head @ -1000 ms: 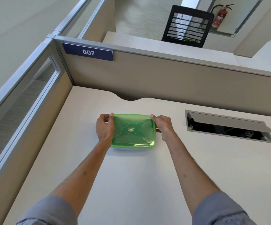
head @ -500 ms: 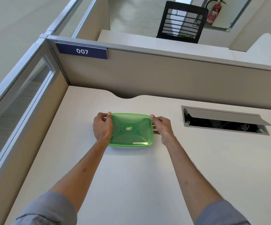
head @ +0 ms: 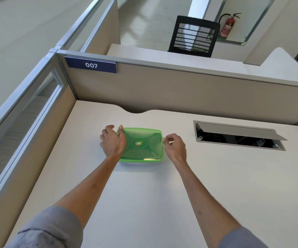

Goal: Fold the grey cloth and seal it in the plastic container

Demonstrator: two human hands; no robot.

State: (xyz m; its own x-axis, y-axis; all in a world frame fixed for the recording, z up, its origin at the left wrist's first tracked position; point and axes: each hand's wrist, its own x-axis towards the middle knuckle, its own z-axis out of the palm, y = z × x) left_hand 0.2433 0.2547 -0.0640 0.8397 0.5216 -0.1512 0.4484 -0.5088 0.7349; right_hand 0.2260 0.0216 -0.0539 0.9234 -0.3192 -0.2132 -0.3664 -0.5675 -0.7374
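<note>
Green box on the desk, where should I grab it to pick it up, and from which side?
Grip the box by its two short ends, coming in level from left and right. It lies flat, long side facing you, and the lid's rim overhangs there for fingers to hook under. The left hand is at one end, the right hand beside the other. A two-handed lift would probably keep it level.
</note>
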